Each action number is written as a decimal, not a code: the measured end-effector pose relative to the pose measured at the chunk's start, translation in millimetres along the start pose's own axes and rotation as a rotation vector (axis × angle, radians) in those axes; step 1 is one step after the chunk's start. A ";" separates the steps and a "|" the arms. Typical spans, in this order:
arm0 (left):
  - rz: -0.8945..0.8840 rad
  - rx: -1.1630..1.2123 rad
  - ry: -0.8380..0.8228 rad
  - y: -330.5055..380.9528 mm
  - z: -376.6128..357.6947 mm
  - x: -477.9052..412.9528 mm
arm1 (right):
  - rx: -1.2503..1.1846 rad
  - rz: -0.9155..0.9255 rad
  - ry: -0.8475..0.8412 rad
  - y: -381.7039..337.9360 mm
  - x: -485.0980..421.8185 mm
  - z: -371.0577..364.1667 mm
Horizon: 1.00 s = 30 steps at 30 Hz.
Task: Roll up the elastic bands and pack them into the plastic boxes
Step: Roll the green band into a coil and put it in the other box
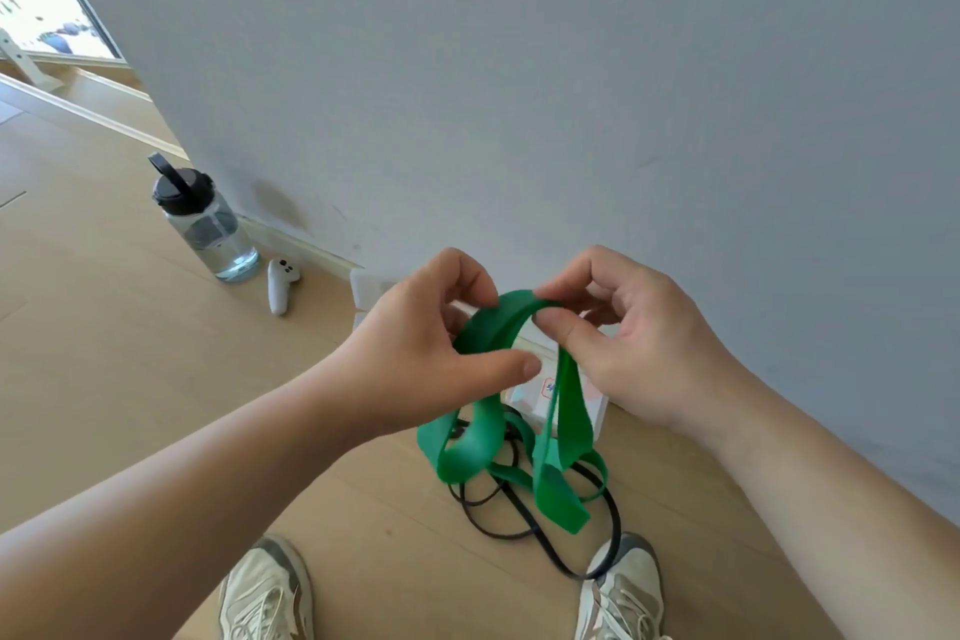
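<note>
A wide green elastic band (488, 327) arches between both hands at chest height, and its loose loops hang down toward the floor. My left hand (415, 348) pinches the band's left side between thumb and fingers. My right hand (628, 333) pinches the top of the arch with thumb and forefinger. A thin black elastic band (524, 520) lies in loops on the wooden floor under the green one. Behind the hands, white plastic boxes (597, 405) stand on the floor against the wall, mostly hidden.
A clear water bottle (208, 224) with a black lid stands by the wall at the left, with a white handheld controller (280, 283) beside it. My two shoes (267, 592) are at the bottom edge. A grey wall fills the upper view.
</note>
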State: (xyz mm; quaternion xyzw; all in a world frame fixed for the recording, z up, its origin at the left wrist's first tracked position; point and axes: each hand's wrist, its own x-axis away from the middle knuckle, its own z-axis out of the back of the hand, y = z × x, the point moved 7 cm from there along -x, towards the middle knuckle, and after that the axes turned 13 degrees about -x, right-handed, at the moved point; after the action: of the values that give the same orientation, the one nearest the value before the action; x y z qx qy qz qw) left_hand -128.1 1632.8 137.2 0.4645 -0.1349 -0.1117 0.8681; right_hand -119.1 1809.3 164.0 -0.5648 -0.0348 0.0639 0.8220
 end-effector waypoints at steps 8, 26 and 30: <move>0.007 -0.219 -0.058 -5.9 -5.9 -3.0 | 0.010 -0.099 0.199 20.4 -6.2 39.7; -0.072 0.056 0.134 23.7 1.5 -1.6 | -0.199 0.046 -0.018 4.5 3.5 2.7; -0.041 0.007 0.035 19.6 0.6 -3.7 | -0.159 0.021 0.059 6.9 0.0 17.8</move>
State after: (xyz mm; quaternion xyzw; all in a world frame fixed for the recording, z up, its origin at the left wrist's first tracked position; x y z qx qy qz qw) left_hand -130.4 1644.2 153.4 0.4720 -0.1108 -0.1209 0.8662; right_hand -121.9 1828.2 163.9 -0.6303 -0.0097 0.0529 0.7745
